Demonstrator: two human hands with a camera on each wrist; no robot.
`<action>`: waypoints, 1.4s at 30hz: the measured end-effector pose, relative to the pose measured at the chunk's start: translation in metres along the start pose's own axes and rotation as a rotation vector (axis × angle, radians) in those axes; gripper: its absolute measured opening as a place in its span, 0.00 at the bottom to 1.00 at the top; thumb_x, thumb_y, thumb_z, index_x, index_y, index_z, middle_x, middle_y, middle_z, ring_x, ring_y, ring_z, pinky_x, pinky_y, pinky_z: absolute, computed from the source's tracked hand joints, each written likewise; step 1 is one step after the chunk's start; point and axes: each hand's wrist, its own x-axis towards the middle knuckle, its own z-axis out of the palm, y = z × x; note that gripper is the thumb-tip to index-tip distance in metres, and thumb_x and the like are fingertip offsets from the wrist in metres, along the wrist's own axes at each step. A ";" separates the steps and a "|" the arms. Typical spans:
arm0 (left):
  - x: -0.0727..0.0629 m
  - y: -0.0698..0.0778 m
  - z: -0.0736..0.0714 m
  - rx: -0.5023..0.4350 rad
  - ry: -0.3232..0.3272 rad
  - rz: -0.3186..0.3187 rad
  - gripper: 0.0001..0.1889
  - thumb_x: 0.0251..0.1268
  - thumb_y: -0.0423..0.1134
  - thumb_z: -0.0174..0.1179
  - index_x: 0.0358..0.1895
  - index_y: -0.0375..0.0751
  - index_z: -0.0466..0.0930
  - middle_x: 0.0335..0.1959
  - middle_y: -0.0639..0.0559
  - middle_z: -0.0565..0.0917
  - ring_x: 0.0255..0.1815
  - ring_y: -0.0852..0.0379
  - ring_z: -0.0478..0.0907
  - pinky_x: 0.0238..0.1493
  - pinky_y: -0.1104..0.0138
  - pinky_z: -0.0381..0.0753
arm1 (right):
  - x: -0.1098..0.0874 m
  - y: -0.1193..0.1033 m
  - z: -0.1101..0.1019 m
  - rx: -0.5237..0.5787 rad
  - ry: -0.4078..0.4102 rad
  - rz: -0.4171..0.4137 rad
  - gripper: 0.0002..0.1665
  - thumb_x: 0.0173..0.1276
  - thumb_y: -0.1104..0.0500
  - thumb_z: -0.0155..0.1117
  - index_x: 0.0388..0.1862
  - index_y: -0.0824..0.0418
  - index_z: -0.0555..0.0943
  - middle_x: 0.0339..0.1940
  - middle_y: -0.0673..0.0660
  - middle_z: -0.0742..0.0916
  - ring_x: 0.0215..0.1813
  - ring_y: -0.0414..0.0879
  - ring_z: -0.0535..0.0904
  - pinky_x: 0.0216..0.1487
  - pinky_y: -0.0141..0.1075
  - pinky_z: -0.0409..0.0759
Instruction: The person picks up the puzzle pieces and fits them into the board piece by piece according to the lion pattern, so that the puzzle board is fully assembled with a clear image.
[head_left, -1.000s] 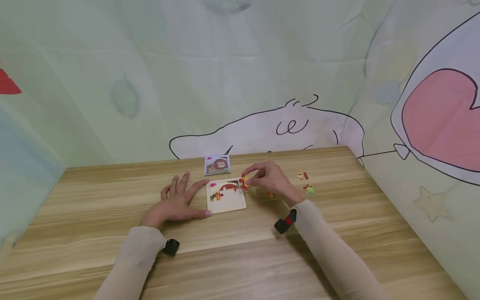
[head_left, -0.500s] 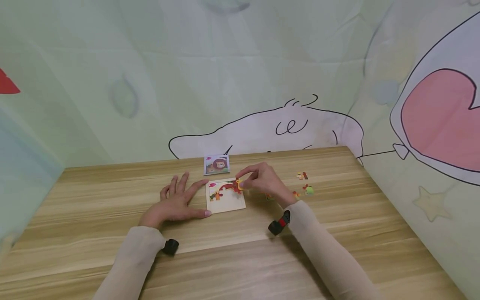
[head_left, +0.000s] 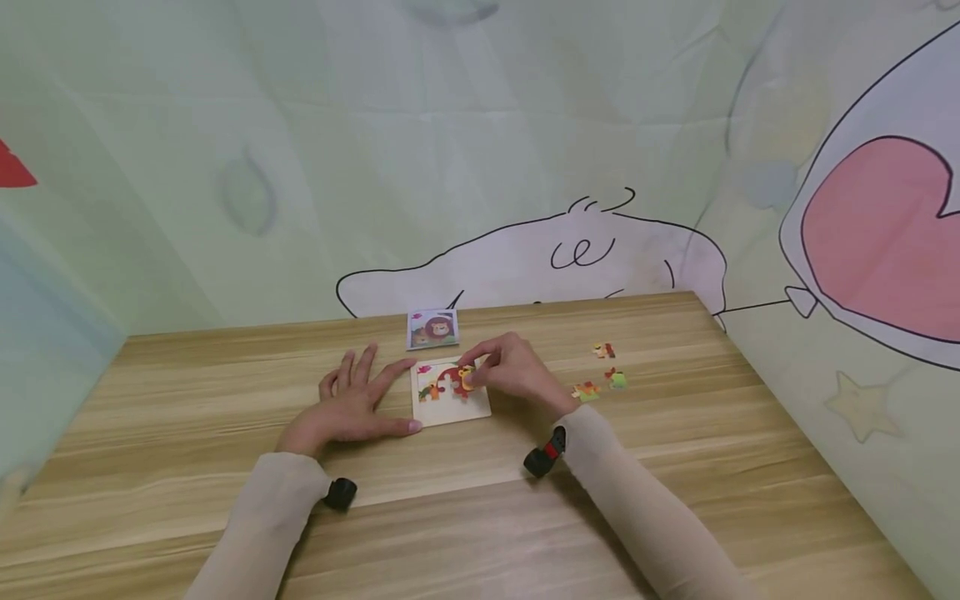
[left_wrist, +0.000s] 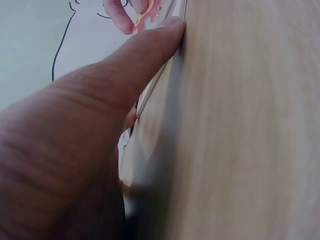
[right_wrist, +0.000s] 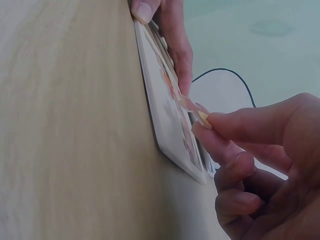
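A small square puzzle board (head_left: 454, 413) lies on the table, with several pieces set along its upper and left parts. My left hand (head_left: 351, 408) rests with spread fingers at its left side, thumb and forefinger touching the corners. My right hand (head_left: 519, 372) holds a red-and-yellow puzzle piece (right_wrist: 202, 116) between thumb and forefinger, over the board's right part. The right wrist view shows the piece tilted and slightly raised above the board. The left wrist view is mostly filled by the left thumb (left_wrist: 145, 55).
Behind the board lies a square lion picture (head_left: 432, 330). Several loose puzzle pieces (head_left: 616, 380) are on the table to the right, beyond the right hand. A printed cloth (head_left: 300, 208) stands along the table's far edge.
My right hand has moved left with the puzzle piece, from the board's right edge to over the board. A loose piece behind the wrist has come into view. The left hand has stayed put.
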 end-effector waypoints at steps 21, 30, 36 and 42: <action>0.000 0.001 -0.001 -0.001 0.004 0.007 0.57 0.57 0.79 0.67 0.87 0.71 0.49 0.90 0.32 0.28 0.88 0.23 0.18 0.78 0.26 0.29 | 0.008 -0.011 0.016 0.034 -0.021 0.037 0.09 0.66 0.62 0.76 0.43 0.51 0.95 0.45 0.51 0.95 0.46 0.46 0.79 0.45 0.37 0.73; 0.000 0.001 -0.001 0.002 0.002 0.006 0.57 0.57 0.80 0.66 0.87 0.71 0.49 0.90 0.33 0.28 0.88 0.24 0.18 0.78 0.25 0.29 | 0.011 -0.014 0.021 0.017 -0.011 0.039 0.06 0.66 0.59 0.77 0.42 0.53 0.95 0.42 0.51 0.94 0.46 0.46 0.81 0.47 0.37 0.74; 0.000 0.001 -0.001 -0.002 -0.001 0.003 0.58 0.56 0.81 0.66 0.87 0.71 0.49 0.90 0.33 0.27 0.88 0.24 0.18 0.78 0.25 0.28 | 0.011 -0.017 0.023 0.005 -0.007 0.056 0.06 0.65 0.61 0.77 0.41 0.55 0.94 0.41 0.53 0.92 0.43 0.47 0.77 0.40 0.36 0.72; -0.001 0.001 -0.001 -0.005 0.000 0.000 0.58 0.56 0.81 0.66 0.87 0.71 0.49 0.90 0.33 0.28 0.88 0.24 0.18 0.78 0.25 0.28 | 0.010 -0.022 0.026 -0.020 0.009 0.076 0.04 0.68 0.60 0.77 0.41 0.55 0.93 0.43 0.54 0.91 0.43 0.47 0.79 0.40 0.35 0.74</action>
